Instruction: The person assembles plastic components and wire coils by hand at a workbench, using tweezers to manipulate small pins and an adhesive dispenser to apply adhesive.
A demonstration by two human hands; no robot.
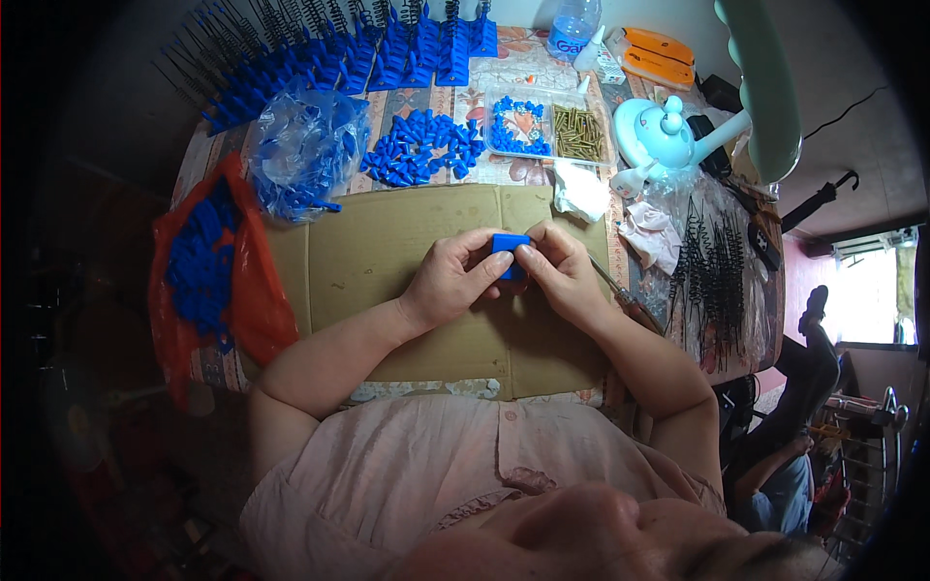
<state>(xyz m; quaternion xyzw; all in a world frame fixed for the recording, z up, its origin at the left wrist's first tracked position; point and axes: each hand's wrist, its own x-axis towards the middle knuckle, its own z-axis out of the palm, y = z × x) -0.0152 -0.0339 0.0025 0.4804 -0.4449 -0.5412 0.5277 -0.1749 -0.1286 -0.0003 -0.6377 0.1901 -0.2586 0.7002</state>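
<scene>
a small blue block-shaped piece (511, 244) is held over the middle of a flattened brown cardboard sheet (407, 218), in front of the wearer's chest. the left hand (450, 276) pinches it from the left between thumb and fingers; the right hand (570, 276) pinches it from the right, the two thumb tips close together on it. just right of the right hand lies a slim tool (635, 308). beyond the cardboard are a heap of blue cone-shaped pieces (421, 145) and a clear divided box (523, 155) with small blue parts on one side, brass-coloured screws (578, 133) on the other. at left, a red-orange bag (263, 300) holds more blue pieces; at right lie black coiled wires (712, 276). rows of blue pieces with upright black coils (387, 53) line the table's far edge.
</scene>
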